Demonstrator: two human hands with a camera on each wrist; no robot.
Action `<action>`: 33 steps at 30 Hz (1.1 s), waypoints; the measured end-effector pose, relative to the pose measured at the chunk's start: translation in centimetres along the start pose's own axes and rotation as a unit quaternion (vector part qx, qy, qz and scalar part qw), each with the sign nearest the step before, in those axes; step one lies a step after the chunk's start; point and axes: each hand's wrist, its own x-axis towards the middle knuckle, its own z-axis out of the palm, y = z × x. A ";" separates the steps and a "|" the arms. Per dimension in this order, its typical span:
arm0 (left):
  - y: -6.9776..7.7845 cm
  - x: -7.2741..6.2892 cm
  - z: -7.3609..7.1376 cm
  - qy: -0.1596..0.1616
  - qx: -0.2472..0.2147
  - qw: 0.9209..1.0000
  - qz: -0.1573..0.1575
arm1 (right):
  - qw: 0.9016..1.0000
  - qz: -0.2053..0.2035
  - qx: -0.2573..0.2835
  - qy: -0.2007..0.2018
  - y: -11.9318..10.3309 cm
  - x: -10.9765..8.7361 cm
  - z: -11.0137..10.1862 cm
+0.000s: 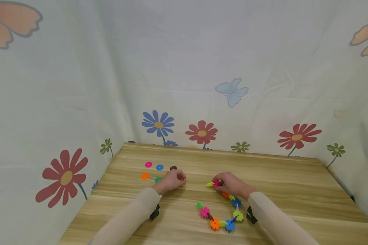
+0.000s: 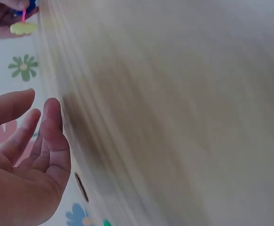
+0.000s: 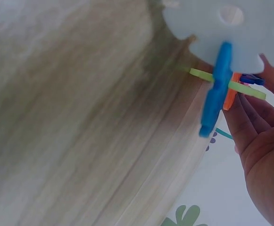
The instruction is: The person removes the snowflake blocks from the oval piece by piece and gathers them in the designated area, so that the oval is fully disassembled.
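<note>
My right hand (image 1: 233,184) pinches a chain of notched plastic interlocking discs near one end. A pink disc (image 1: 216,183) and a yellow-green disc (image 1: 210,184) stick out past its fingertips. From there the chain curves toward me and back left, through a blue disc (image 1: 230,225) and an orange disc (image 1: 215,224) to a green disc (image 1: 199,205). In the right wrist view a white disc (image 3: 212,35) looms close, slotted with a blue disc (image 3: 216,92). My left hand (image 1: 173,179) hovers over the table with thumb and fingers apart and nothing between them (image 2: 33,155).
Several loose discs lie at the back left: pink (image 1: 148,164), blue (image 1: 159,167), brown (image 1: 173,168), orange (image 1: 145,176) and a green one (image 1: 158,179) partly behind the left hand. A patterned curtain (image 1: 184,68) hangs beyond the wooden table (image 1: 279,180).
</note>
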 end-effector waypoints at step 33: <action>4.8 2.6 6.2 -0.020 0.008 0.999 0.038 | 1.000 0.002 0.009 0.002 -0.7 0.1 -0.1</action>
